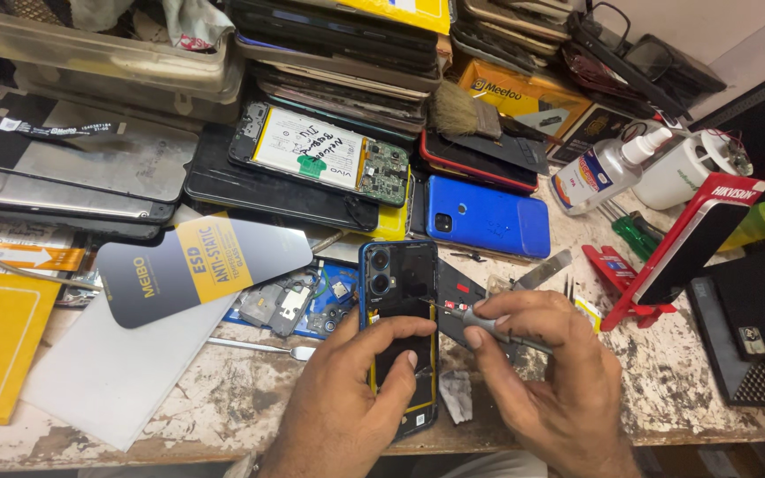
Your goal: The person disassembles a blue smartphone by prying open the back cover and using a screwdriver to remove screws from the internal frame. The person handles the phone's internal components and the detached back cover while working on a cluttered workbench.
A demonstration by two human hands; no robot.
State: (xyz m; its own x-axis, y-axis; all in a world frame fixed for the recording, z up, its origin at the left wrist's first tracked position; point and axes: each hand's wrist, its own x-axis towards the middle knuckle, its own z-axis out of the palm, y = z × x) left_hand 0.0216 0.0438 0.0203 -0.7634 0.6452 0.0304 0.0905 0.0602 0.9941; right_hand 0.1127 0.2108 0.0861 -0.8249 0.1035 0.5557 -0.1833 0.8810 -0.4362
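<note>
A black phone (398, 283) with a blue and yellow frame lies back-up on the worn workbench, camera end away from me. My left hand (351, 398) grips its lower half, thumb across the back. My right hand (546, 381) pinches a small grey screwdriver (480, 320), its thin tip touching the phone's right edge just below the camera block.
Loose phone parts (289, 303) lie left of the phone. Behind stand a blue phone (486, 217), an opened phone showing its battery (320, 158), and stacks of phones. A glass-protector sleeve (197, 265) and white sheet are left; bottle (599, 173), red stand (692, 239) and black box (754, 319) right.
</note>
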